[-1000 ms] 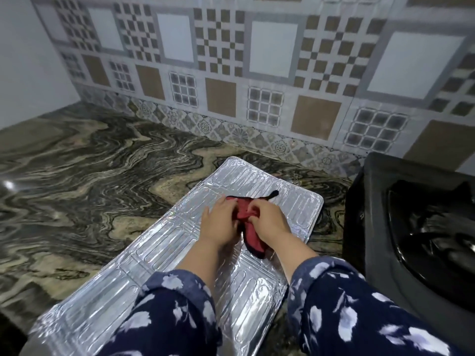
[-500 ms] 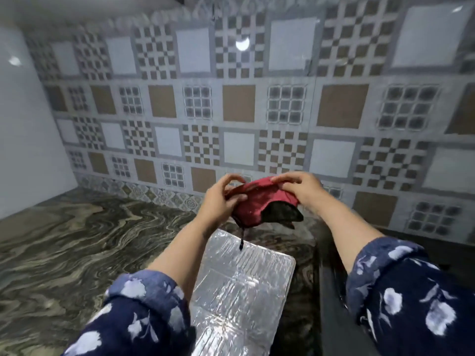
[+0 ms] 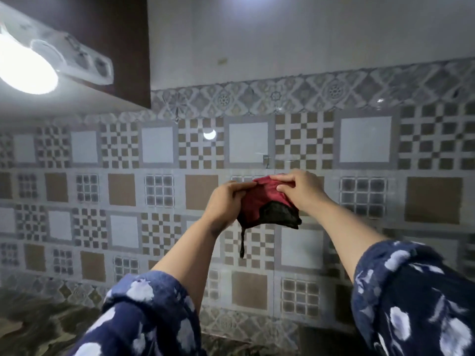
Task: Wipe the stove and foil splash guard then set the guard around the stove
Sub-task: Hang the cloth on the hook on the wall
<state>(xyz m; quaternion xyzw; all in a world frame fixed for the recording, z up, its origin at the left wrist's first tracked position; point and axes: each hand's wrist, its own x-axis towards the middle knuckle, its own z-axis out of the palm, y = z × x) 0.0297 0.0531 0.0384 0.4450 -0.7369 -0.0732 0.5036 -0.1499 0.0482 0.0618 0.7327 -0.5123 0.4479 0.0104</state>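
A red cloth (image 3: pixel 259 201) with a black edge and a dangling black loop is held up in the air in front of the tiled wall. My left hand (image 3: pixel 226 201) grips its left side and my right hand (image 3: pixel 298 188) pinches its top right corner. Both arms are raised. The foil splash guard is out of view. A dark corner at the bottom right (image 3: pixel 318 340) may be the stove, too little of it shows to tell.
A small hook (image 3: pixel 267 160) sticks out of the patterned tile wall just above the cloth. A lit lamp fixture (image 3: pixel 33 62) hangs under a dark cabinet at the top left. The marbled counter (image 3: pixel 38 327) shows at the bottom left.
Both hands have lifted the red cloth off the foil guard and raised it high toward the wall. The view has tilted up, so the guard and stove have dropped out of sight.
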